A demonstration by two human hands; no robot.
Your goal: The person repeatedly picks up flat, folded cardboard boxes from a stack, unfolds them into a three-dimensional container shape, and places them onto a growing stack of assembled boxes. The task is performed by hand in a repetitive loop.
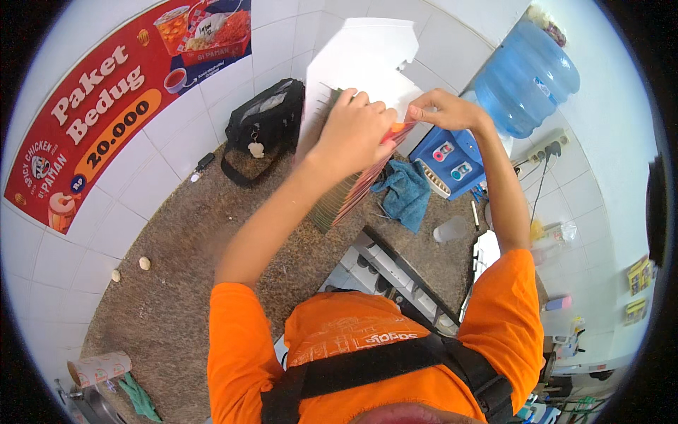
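Note:
A thick stack of flat cardboard box blanks point(337, 194) stands tilted on the counter, with brown and reddish edges showing. Behind it rises a large white cardboard sheet point(367, 60) with cut corners and a notched right side. My left hand point(357, 131) lies over the stack's upper part, fingers curled onto it. At the right edge of the cardboard, my right hand point(445, 112) pinches a blank between thumb and fingers, near a small orange-red patch. How many blanks each hand grips cannot be made out.
A black bag point(265, 127) sits left of the stack on the brown counter point(176, 325). To the right are a blue water dispenser point(452, 159) with its bottle point(526, 78), a teal cloth point(406, 194) and a clear cup point(450, 230). An open drawer point(402, 272) is before me.

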